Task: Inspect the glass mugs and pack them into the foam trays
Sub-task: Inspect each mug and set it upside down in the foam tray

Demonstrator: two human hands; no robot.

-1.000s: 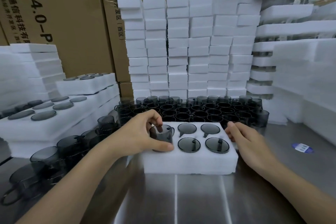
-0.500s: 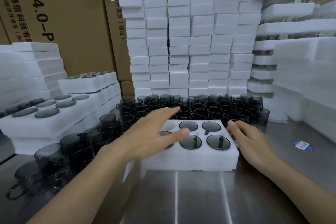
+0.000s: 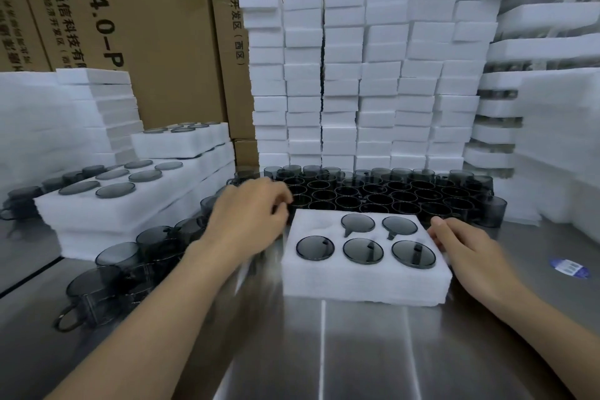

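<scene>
A white foam tray (image 3: 363, 282) lies on the steel table in front of me. Five of its round slots hold dark smoky glass mugs (image 3: 315, 247); the far-left slot (image 3: 316, 225) is empty. My left hand (image 3: 250, 214) is blurred, just left of the tray's far corner, with fingers curled at the front of the block of loose mugs (image 3: 389, 195); I see nothing in it. My right hand (image 3: 461, 247) rests with spread fingers on the tray's right edge.
More loose mugs (image 3: 120, 269) line the left side in front of stacked packed trays (image 3: 123, 204). A wall of white foam blocks (image 3: 357, 91) and brown cartons (image 3: 146, 26) close off the back. Foam stacks stand at right. A blue sticker (image 3: 566, 268) lies on the table.
My left hand set a mug into the tray's near-left slot, let go, and moved up and left to the loose mugs. My right hand stayed on the tray's edge.
</scene>
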